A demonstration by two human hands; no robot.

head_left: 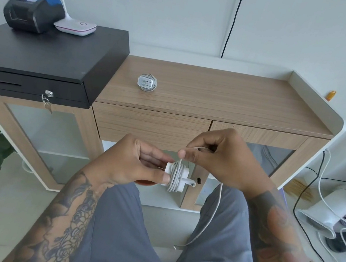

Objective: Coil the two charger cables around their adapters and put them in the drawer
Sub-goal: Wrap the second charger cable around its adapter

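The person's grey-trousered knees (128, 237) are filling the bottom of the view, and just above them both hands are working at six o'clock from the cabinet's middle. The left hand (137, 166) is gripping the white adapter (177, 174) by its body, fingers curled round one end, while the right hand (215, 158) is pinching the white cable (215, 205) just above the adapter, at about one o'clock from it. Several turns are already lying side by side on the adapter, and the loose tail is hanging down between the legs toward five o'clock, its tip nearly at the floor.

The other charger (147, 82) is sitting fully wrapped on the wooden cabinet top (219, 92), at twelve o'clock from the hands, well apart from them. The drawer (150, 127) below the top, between that charger and the hands, is looking closed.

To my eye the winding is maybe two thirds done. For a tidy coil, the right hand should be keeping light tension and laying each turn snug beside the last, while the left is holding the adapter steady and trapping finished turns under the thumb, so that nothing is springing loose before the tail gets tucked
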